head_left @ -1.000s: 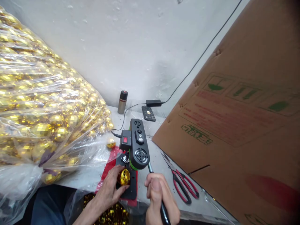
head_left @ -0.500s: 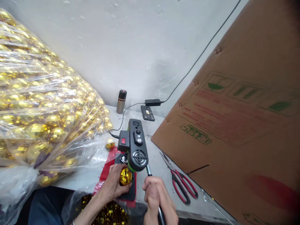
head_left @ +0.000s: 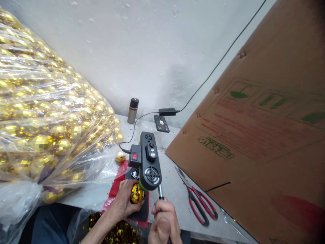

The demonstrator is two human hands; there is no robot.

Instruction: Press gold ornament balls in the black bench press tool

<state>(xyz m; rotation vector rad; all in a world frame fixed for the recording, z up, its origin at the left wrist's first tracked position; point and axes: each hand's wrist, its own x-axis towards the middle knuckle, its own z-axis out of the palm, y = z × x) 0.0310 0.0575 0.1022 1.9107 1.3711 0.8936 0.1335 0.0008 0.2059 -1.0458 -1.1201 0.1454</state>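
Observation:
Below the near end of a black machine [head_left: 150,162] with round vents and a red switch, my left hand [head_left: 125,199] grips a shiny gold faceted ball [head_left: 137,193]. The ball sits over the machine's dark base plate [head_left: 141,214]. My right hand [head_left: 165,219] is wrapped round the lever [head_left: 160,191], a metal rod with a black grip, at the machine's right side. A red sheet [head_left: 114,184] lies under the base. Close behind the machine's left side is another gold piece [head_left: 120,158], partly covered by clear plastic.
At left bulges a clear bag [head_left: 50,118] of gold balls. A large cardboard box [head_left: 254,135] leans in on the right, with red-handled scissors [head_left: 198,200] beside it. Toward the wall stand a flask [head_left: 132,110], a phone [head_left: 161,123] and a power adapter [head_left: 167,112].
My right hand has shifted slightly left and down with the lever. My left hand still holds the ball at the same spot. The whole view has moved slightly.

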